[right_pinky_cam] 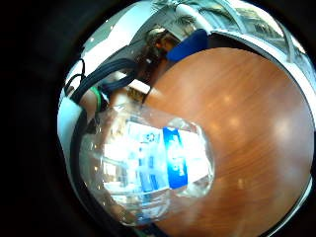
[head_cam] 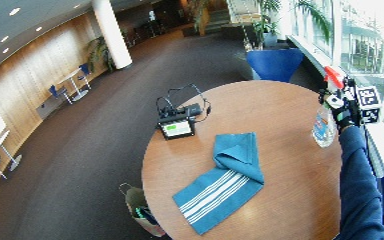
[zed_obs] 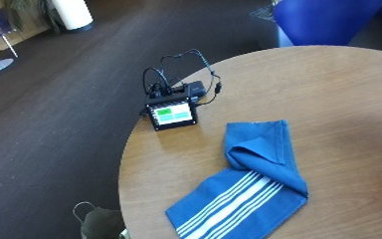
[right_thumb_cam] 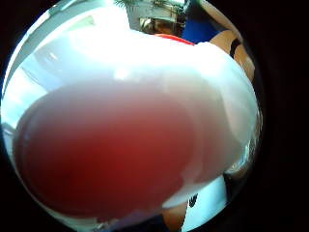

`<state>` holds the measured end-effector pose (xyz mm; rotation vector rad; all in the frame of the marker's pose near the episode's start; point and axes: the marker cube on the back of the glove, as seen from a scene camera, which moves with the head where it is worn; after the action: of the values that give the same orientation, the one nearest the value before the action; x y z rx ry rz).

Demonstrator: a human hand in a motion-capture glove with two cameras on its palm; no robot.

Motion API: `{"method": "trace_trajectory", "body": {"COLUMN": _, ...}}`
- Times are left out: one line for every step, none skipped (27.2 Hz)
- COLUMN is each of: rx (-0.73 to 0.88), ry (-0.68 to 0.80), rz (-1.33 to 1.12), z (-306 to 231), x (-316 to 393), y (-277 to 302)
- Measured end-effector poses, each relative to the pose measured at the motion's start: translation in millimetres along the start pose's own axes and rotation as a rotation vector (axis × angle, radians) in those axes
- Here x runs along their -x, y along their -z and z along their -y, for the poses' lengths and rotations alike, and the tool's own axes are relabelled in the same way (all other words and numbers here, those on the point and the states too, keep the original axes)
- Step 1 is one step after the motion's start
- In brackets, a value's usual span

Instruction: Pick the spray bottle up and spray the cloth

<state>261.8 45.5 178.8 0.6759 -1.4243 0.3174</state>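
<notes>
Spray bottle is in my gloved right hand; my fingers are curled round its neck just under the red trigger head, so the grip is closed on it. I hold it upright at the far right side of the round wooden table; whether its base rests on the wood or hangs just above it, I cannot tell. My dark blue sleeve runs along the table's right side up to the glove.

Bottle body is clear plastic with a blue and white label; from the little-finger side it fills much of the view, with the tabletop beyond it. From the thumb side, the pale white and red head fills nearly everything.

Blue cloth with white stripes lies folded over itself in the middle of the table, well apart from the bottle and my hand. A small black device with a lit green screen and cables sits near the table's left edge.
</notes>
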Motion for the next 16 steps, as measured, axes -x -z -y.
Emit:
{"method": "trace_trajectory", "body": {"rx": -0.034, "ry": -0.007, "rz": 0.011, "z": -0.4, "x": -0.8, "y": 4.1}}
{"method": "trace_trajectory", "body": {"rx": -0.068, "ry": -0.013, "rz": 0.010, "z": -1.9, "x": -2.0, "y": 8.4}}
{"method": "trace_trajectory", "body": {"rx": -0.097, "ry": -0.018, "rz": -0.002, "z": -4.6, "x": -2.6, "y": 12.4}}
{"method": "trace_trajectory", "body": {"rx": -0.119, "ry": -0.020, "rz": -0.022, "z": -8.6, "x": -1.8, "y": 15.4}}
{"method": "trace_trajectory", "body": {"rx": -0.132, "ry": -0.018, "rz": -0.046, "z": -13.4, "x": 0.8, "y": 17.2}}
{"method": "trace_trajectory", "body": {"rx": -0.134, "ry": -0.009, "rz": -0.072, "z": -18.4, "x": 5.3, "y": 17.6}}
{"method": "trace_trajectory", "body": {"rx": -0.125, "ry": 0.005, "rz": -0.099, "z": -23.1, "x": 11.4, "y": 16.7}}
{"method": "trace_trajectory", "body": {"rx": -0.104, "ry": 0.027, "rz": -0.128, "z": -27.3, "x": 18.8, "y": 15.0}}
{"method": "trace_trajectory", "body": {"rx": -0.074, "ry": 0.053, "rz": -0.159, "z": -30.9, "x": 27.2, "y": 12.4}}
{"method": "trace_trajectory", "body": {"rx": -0.036, "ry": 0.084, "rz": -0.188, "z": -34.1, "x": 36.4, "y": 9.3}}
{"method": "trace_trajectory", "body": {"rx": 0.009, "ry": 0.119, "rz": -0.214, "z": -36.8, "x": 46.3, "y": 5.9}}
{"method": "trace_trajectory", "body": {"rx": 0.061, "ry": 0.157, "rz": -0.235, "z": -39.2, "x": 56.4, "y": 2.3}}
{"method": "trace_trajectory", "body": {"rx": 0.118, "ry": 0.199, "rz": -0.252, "z": -41.8, "x": 66.9, "y": -1.5}}
{"method": "trace_trajectory", "body": {"rx": 0.179, "ry": 0.242, "rz": -0.266, "z": -44.5, "x": 77.6, "y": -5.6}}
{"method": "trace_trajectory", "body": {"rx": 0.243, "ry": 0.286, "rz": -0.282, "z": -47.4, "x": 88.4, "y": -10.1}}
{"method": "trace_trajectory", "body": {"rx": 0.308, "ry": 0.327, "rz": -0.301, "z": -50.6, "x": 99.3, "y": -14.9}}
